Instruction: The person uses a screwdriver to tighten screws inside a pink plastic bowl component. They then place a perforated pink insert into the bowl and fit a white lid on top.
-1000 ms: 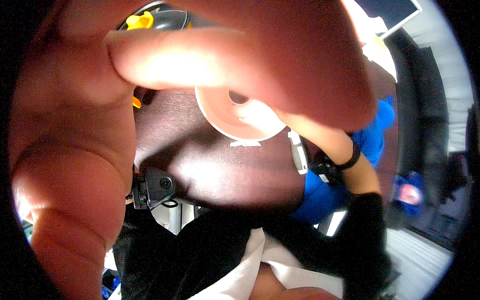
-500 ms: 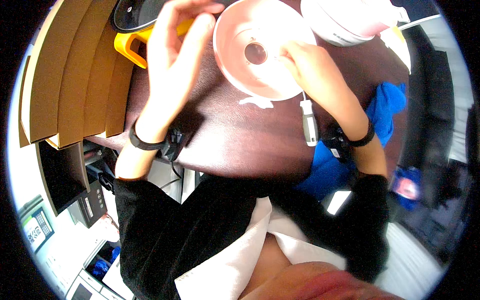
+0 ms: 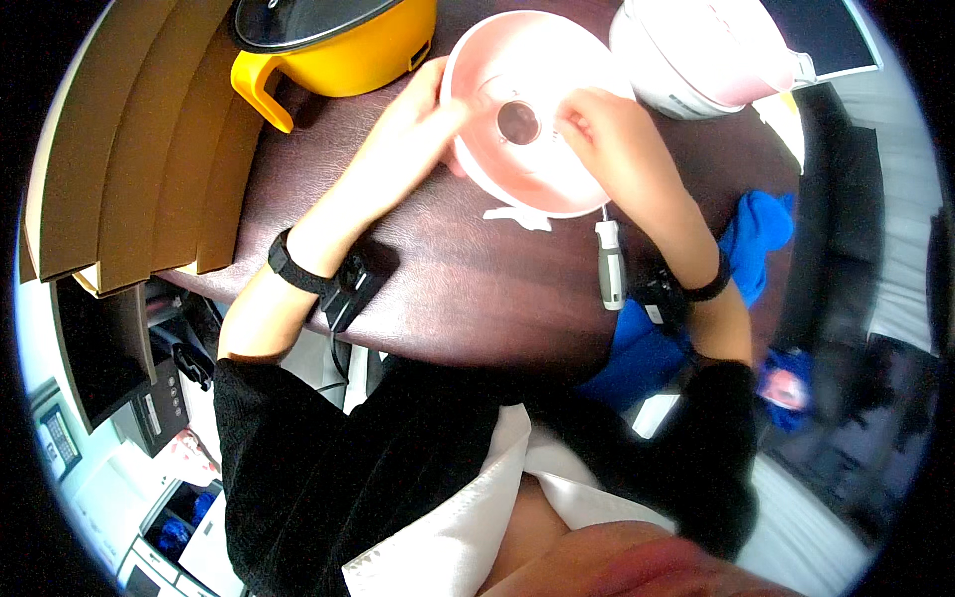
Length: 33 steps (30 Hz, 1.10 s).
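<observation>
A round pink bowl-shaped shell [image 3: 532, 184] with a circular opening in its middle lies on the dark table at the centre of the view. My left hand [image 3: 423, 124] is closed on the shell's left rim, thumb inside and fingers outside. Over the shell's right inner side, my right hand [image 3: 612, 134] has its fingers curled into a pinch near the central opening. Whatever is between those fingertips is hidden. A screwdriver [image 3: 610, 269] with a grey and white handle lies below the shell, its tip out of sight. A thin white piece [image 3: 519, 217] sticks out at the shell's near edge.
At the back left stands a yellow pot [image 3: 348, 60] with a dark lid and a handle. A white and pink appliance [image 3: 696, 60] sits at the back right. Blue cloth [image 3: 741, 244] hangs over the table's right side. Brown cardboard [image 3: 129, 149] stands along the left.
My left hand has come down from above the table and taken hold of the shell's left rim. My right hand stays over the shell's right side. The view has shifted slightly.
</observation>
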Each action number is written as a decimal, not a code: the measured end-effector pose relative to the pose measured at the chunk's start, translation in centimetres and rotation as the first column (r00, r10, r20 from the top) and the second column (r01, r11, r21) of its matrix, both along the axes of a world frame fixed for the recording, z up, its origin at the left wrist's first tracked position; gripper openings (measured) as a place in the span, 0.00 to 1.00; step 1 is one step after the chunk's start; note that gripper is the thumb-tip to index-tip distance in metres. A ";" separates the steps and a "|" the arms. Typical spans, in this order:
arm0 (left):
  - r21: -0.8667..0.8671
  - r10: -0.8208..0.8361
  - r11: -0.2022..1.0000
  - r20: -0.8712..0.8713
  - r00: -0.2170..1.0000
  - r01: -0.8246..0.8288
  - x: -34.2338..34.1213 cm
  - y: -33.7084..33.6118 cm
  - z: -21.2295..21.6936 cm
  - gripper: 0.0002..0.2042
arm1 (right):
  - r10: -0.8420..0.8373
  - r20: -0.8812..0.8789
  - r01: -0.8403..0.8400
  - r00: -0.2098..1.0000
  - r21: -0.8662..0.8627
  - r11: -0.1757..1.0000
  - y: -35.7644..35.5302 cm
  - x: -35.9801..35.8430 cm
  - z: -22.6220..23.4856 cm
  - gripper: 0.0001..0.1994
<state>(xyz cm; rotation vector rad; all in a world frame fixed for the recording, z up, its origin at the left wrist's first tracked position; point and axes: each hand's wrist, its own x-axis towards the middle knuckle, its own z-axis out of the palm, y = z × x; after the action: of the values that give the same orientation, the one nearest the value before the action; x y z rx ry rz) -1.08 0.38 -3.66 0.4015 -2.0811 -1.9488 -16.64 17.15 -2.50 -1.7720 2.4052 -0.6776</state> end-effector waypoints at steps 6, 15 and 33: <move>-0.055 -0.129 0.991 -0.197 0.972 0.121 0.6 1.5 0.2 0.37 | -0.050 0.165 0.066 0.985 -0.091 0.994 1.4 0.9 -0.5 0.04; -0.207 -0.159 0.971 -0.203 0.966 0.116 1.1 2.2 0.5 0.46 | -0.057 0.218 0.104 0.974 -0.211 0.972 1.5 1.4 -1.3 0.06; -0.186 -0.159 0.974 -0.165 0.974 0.127 1.3 2.2 0.5 0.45 | -0.041 0.170 0.079 0.985 -0.222 0.972 1.3 1.2 -1.6 0.05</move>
<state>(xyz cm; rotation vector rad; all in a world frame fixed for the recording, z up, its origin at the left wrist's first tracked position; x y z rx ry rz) 0.17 2.56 -3.16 0.0385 -2.1919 -1.7832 -15.42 18.43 -4.07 -1.6474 2.3591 -1.1015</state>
